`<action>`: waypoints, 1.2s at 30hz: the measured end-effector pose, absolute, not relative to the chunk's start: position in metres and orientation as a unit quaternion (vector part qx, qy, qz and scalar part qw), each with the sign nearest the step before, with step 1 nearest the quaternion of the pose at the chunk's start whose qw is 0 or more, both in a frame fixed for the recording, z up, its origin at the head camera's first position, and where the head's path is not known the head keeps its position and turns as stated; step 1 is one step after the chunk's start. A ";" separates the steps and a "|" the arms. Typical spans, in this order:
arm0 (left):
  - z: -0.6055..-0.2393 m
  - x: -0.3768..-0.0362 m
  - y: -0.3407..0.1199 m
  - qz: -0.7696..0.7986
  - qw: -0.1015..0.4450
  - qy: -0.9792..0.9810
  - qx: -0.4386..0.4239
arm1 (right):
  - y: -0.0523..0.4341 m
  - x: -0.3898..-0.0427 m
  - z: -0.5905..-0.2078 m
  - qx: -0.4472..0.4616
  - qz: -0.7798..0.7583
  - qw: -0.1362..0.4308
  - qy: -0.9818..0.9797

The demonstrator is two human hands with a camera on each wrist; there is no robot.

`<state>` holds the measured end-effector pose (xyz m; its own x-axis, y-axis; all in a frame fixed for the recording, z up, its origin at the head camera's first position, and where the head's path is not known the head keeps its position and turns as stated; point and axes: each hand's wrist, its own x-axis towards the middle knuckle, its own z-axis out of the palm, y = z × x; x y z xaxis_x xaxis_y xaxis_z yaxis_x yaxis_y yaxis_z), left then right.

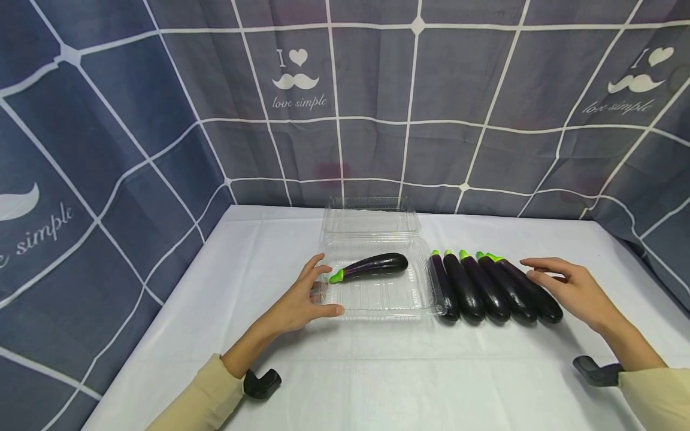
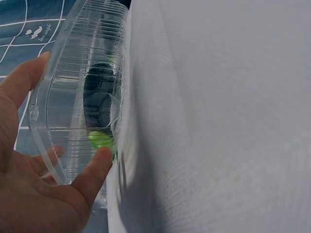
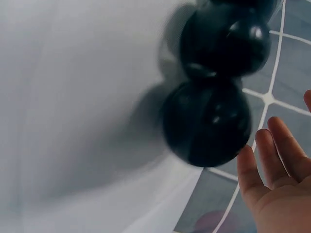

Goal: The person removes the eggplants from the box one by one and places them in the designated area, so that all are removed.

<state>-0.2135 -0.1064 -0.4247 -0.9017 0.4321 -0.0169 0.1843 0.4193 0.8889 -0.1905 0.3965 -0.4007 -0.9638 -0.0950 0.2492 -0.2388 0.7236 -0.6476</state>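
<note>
Eggplants: one [image 1: 372,266] lies in the clear tray [image 1: 377,299], five [image 1: 493,287] wait on the desk [image 1: 377,371]; left grip [image 1: 302,302] steadies the tray's edge, right grip [image 1: 571,287] hovers open by the row.

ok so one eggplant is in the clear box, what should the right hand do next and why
Probably lower the right hand onto the nearest eggplant and grip it. That hand hovers open beside the row of five, holding nothing, while the left hand steadies the clear box, which has room beside its one eggplant.
</note>
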 end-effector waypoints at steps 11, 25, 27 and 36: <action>-0.424 -0.213 -0.106 0.505 0.121 0.833 0.190 | 0.362 -0.185 -0.388 0.138 0.382 0.111 -0.907; -0.426 -0.214 -0.107 0.505 0.115 0.833 0.194 | 0.299 -0.195 -0.383 0.194 0.436 0.062 -0.877; -0.426 -0.214 -0.107 0.505 0.116 0.833 0.195 | 0.289 -0.198 -0.383 0.195 0.434 0.055 -0.878; -0.427 -0.214 -0.108 0.495 0.108 0.840 0.197 | 0.239 -0.213 -0.382 0.227 0.442 0.040 -0.867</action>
